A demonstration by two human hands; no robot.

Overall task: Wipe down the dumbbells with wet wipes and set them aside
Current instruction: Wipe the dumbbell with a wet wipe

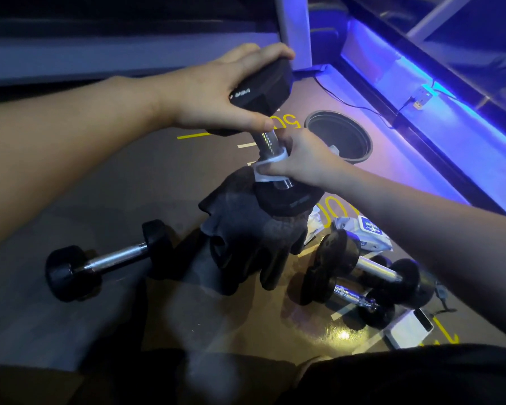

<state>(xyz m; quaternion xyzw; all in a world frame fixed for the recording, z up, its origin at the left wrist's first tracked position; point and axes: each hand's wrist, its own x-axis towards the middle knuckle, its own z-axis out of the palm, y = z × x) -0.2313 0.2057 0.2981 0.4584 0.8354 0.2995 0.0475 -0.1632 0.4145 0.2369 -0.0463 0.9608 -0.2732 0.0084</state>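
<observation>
My right hand (pixel 301 159) has its fingers pinched around a white wipe (pixel 263 171) wrapped on the chrome handle of the upright dumbbell (pixel 270 141). My left hand (pixel 216 92) has its fingers curled over that dumbbell's top head, holding it tilted, its lower head on a dark glove (pixel 246 229). On the floor (pixel 100 185) lie another dumbbell (pixel 111 255) at left, two more (pixel 362 276) at right, near a wipes pack (pixel 365 232).

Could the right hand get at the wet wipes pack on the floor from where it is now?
Probably yes, once it lets go. The right hand now pinches a white wipe round the chrome dumbbell handle. The white wet wipes pack lies just below that forearm, uncovered from above.
</observation>
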